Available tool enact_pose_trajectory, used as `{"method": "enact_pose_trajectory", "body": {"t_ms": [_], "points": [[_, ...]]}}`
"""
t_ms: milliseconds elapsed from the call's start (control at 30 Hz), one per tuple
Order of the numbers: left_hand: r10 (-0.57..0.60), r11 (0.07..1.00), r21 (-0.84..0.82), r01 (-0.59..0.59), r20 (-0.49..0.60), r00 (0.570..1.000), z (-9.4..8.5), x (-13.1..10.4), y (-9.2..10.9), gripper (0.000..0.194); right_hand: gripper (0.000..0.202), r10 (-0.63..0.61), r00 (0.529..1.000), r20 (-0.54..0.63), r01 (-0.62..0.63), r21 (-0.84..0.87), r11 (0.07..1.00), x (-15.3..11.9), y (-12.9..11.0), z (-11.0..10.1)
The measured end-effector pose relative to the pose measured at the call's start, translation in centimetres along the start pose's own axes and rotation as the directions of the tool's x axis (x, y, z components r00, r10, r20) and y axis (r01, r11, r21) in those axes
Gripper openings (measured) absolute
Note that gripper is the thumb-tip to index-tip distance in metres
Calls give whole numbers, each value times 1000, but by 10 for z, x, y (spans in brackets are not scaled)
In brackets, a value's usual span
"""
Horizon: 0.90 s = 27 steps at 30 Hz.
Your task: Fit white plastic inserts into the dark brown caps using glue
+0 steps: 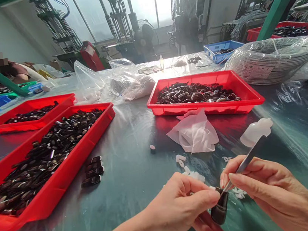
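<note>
My left hand (185, 206) is closed around a small dark brown plastic piece (220, 208), held tilted near the bottom of the view. In my right hand (262, 180) is a pair of metal tweezers (249, 160), pinched between thumb and fingers. The tweezers' tip points down to the left and meets the upper end of the dark piece; whether it grips anything there is too small to tell. Small white plastic bits (198, 177) lie on the table behind my left hand. More white bits (239, 193) lie beside my right hand.
Red trays (51, 198) of dark pieces stand at left, another red tray (207, 111) ahead. A crumpled white sheet (195, 134), a white bottle-like object (255, 132) and a few dark pieces (93, 171) lie nearer. A wrapped cable coil (275, 61) stands right. A person (19, 73) sits far left.
</note>
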<state>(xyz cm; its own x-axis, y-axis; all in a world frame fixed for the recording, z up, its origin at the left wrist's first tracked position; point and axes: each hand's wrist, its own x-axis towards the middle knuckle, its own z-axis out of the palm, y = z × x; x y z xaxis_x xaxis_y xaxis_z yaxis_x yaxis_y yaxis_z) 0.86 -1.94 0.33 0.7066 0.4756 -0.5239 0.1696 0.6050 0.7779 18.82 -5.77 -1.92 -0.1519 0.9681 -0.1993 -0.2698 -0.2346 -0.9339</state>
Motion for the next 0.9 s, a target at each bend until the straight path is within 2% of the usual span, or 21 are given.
{"method": "enact_pose_trajectory", "body": {"t_ms": [367, 667, 800, 900], "points": [[-3, 1000, -10, 3, -8, 1000, 0, 2, -4, 34, 11, 19, 999, -27, -19, -3, 1000, 1, -6, 8], [6, 1000, 4, -6, -8, 1000, 0, 3, -3, 33, 11, 15, 1000, -21, -16, -38, 999, 0, -4, 6], [13, 1000, 11, -13, 0, 1000, -2, 1, -4, 31, 10, -29, 999, -36, 26, -64, 998, 0, -5, 4], [17, 999, 37, -17, 2, 1000, -3, 0, -3, 32, 12, -118, 988, -99, 99, -176, 979, -2, -10, -3]]}}
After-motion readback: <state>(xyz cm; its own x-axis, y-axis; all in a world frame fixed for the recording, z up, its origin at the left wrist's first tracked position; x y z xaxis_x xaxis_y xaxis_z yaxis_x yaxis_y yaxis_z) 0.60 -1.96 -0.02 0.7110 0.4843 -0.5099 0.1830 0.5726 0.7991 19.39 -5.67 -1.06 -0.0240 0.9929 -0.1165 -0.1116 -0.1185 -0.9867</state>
